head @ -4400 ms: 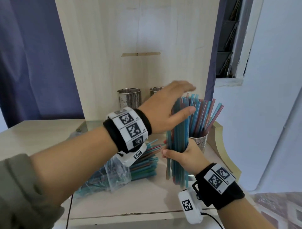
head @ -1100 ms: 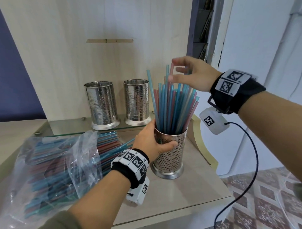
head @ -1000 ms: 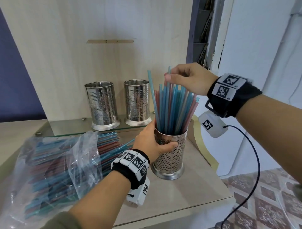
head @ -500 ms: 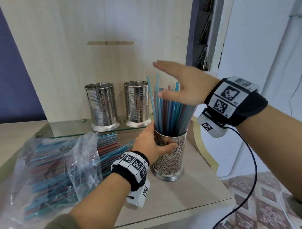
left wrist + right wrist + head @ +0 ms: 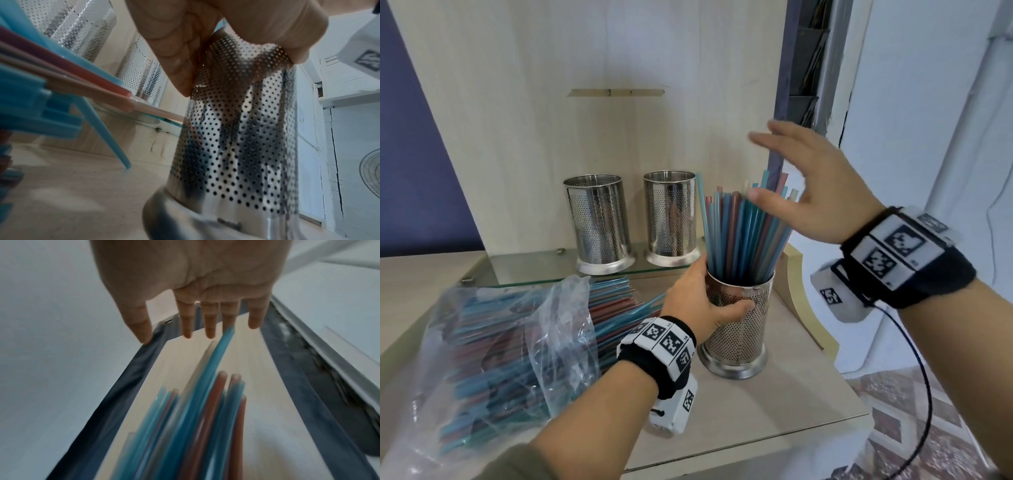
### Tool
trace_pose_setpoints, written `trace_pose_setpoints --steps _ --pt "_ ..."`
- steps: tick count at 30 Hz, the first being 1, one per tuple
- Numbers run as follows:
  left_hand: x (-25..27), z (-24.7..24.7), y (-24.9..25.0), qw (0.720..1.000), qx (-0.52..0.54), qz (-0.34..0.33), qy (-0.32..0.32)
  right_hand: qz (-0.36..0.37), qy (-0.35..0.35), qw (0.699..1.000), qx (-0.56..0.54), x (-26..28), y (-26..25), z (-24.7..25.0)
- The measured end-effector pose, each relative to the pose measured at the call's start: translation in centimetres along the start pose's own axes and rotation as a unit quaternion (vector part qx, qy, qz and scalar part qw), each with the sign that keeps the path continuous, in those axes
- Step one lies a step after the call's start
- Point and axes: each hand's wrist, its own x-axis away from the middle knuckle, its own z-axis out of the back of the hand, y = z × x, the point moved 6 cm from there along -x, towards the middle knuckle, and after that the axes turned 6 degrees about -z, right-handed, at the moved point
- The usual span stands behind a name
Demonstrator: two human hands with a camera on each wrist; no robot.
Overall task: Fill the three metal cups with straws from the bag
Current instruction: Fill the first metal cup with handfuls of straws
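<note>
The left hand (image 5: 702, 301) wraps its fingers and thumb around the upper part of a perforated metal cup (image 5: 739, 335) that stands upright on the counter (image 5: 774, 411), near its right front corner. The cup is packed with blue and reddish straws (image 5: 743, 236) that fan out above its rim. The right hand (image 5: 811, 192) hovers flat above and just to the right of the straw tips, fingers straight and slightly spread, holding nothing; the right wrist view shows the palm over the tips, and whether any finger touches them cannot be told.

Two more metal cups (image 5: 601, 222) (image 5: 670, 217) stand side by side on a low glass shelf (image 5: 534, 269) against the wooden back panel (image 5: 551, 102); no straws rise above their rims. To the left on the counter lies a clear plastic bag (image 5: 493, 349) full of straws, its open end pointing toward the held cup, with several straws sticking out.
</note>
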Motion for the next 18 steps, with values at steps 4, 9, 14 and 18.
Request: trace_pose_setpoints --steps 4,9,14,18 --pt "0.1 0.2 0.1 1.0 -0.001 -0.01 0.009 -0.139 -0.117 0.979 -0.094 2.6 2.3 -2.3" --pt "0.2 0.2 0.4 1.0 0.001 -0.01 0.012 -0.092 -0.14 0.982 -0.088 2.8 2.4 -4.4" --pt "0.4 0.2 0.5 1.0 0.013 -0.002 0.002 -0.108 -0.106 0.982 -0.116 3.4 2.8 -4.1" --pt "0.4 0.4 1.1 0.999 0.026 -0.014 -0.032 -0.263 -0.073 0.923 -0.272 7.1 4.2 -4.8"
